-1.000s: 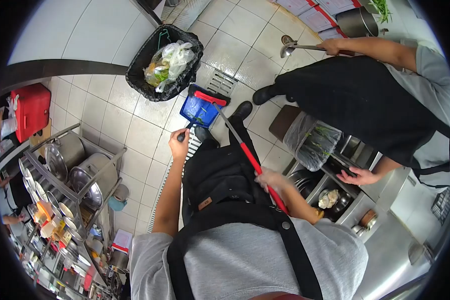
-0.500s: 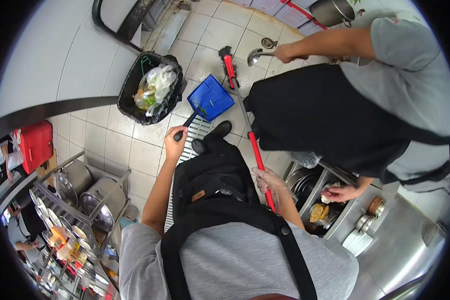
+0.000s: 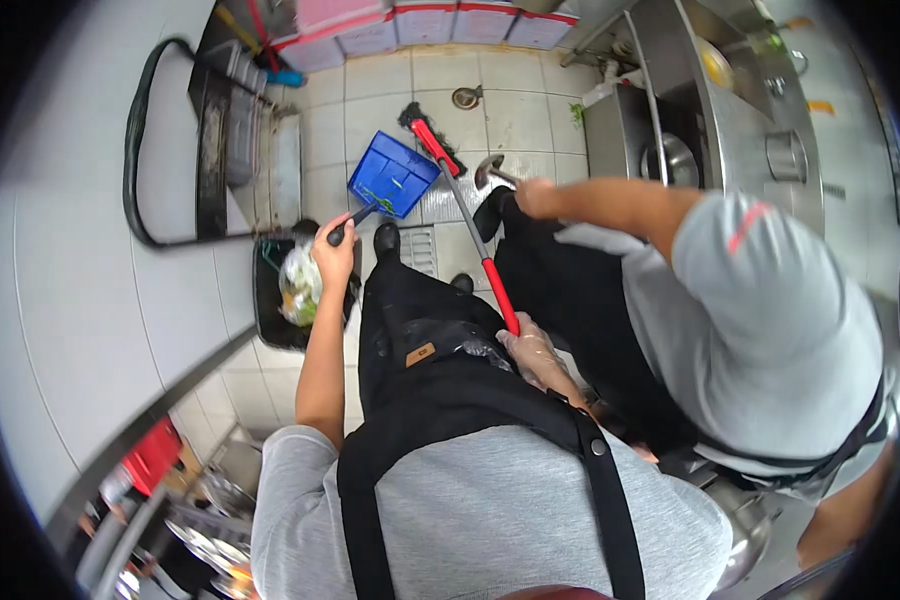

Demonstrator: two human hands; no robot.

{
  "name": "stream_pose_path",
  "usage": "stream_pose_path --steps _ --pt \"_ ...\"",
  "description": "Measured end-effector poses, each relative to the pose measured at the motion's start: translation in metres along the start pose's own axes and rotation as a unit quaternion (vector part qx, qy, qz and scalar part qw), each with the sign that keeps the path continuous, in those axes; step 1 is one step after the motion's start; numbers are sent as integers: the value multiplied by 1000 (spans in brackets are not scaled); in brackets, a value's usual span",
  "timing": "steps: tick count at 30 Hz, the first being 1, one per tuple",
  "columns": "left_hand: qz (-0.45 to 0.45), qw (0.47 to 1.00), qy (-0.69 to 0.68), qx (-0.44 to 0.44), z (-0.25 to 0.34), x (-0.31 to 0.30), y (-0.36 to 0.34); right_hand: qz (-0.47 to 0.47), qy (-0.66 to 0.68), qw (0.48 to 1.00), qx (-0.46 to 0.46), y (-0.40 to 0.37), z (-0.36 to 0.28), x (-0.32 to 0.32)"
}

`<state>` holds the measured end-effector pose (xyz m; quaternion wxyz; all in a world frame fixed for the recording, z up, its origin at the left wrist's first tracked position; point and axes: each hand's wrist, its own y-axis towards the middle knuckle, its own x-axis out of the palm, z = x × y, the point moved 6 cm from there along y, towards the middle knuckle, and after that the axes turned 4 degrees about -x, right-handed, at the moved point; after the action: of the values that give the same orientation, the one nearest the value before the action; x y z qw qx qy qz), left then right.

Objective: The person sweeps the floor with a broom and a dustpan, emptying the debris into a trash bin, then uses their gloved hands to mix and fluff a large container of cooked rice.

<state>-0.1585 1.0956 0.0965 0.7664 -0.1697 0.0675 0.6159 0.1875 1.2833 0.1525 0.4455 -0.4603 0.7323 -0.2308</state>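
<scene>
My left hand [image 3: 334,250] is closed around the black handle of a blue dustpan [image 3: 395,172]. Bits of green leaf [image 3: 378,201] lie in the pan near its handle end. In a clear plastic glove, my right hand [image 3: 530,345] grips the red lower grip of a long broom [image 3: 462,203]. The broom's dark bristle head [image 3: 432,139] rests on the tiles, just beyond and to the right of the dustpan.
A co-worker [image 3: 750,290] stands close at my right, holding a ladle [image 3: 490,170]. A black-lined bin [image 3: 275,300] with bagged waste is by my left arm. Lidded boxes [image 3: 425,25] line the back wall; a floor drain [image 3: 467,97] lies before them. Steel counters [image 3: 620,135] stand at right.
My view has turned and I have stepped forward, with dustpan and broom still in my hands. The bin now sits beside my left forearm. The co-worker has come closer alongside me, ladle in hand.
</scene>
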Motion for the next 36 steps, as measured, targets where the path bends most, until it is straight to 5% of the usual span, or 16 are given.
stream_pose_path --steps 2,5,9,13,18,22,26,29,31,36 --pt "-21 1000 14 12 0 10 39 62 -41 997 20 10 -32 -8" --pt "-72 997 12 -17 -6 17 109 138 77 987 -15 46 -56 3" --pt "-147 988 -5 -39 15 28 184 187 5 982 23 95 -100 -26" --pt "-173 985 -15 -21 38 42 223 283 -81 954 48 180 -75 -60" --pt "-180 983 -8 -34 55 78 265 262 -38 956 130 296 -79 -161" --pt "-170 983 44 -49 81 109 265 266 -25 946 184 402 -18 -226" --pt "-178 977 99 -61 94 138 279 258 -14 941 220 471 17 -241" --pt "-191 973 111 -69 100 156 283 209 -14 968 141 444 3 -208" --pt "-208 969 116 -69 103 177 298 181 58 964 185 430 11 -167" --pt "-243 960 128 -54 123 225 303 166 112 969 143 328 -30 -180"
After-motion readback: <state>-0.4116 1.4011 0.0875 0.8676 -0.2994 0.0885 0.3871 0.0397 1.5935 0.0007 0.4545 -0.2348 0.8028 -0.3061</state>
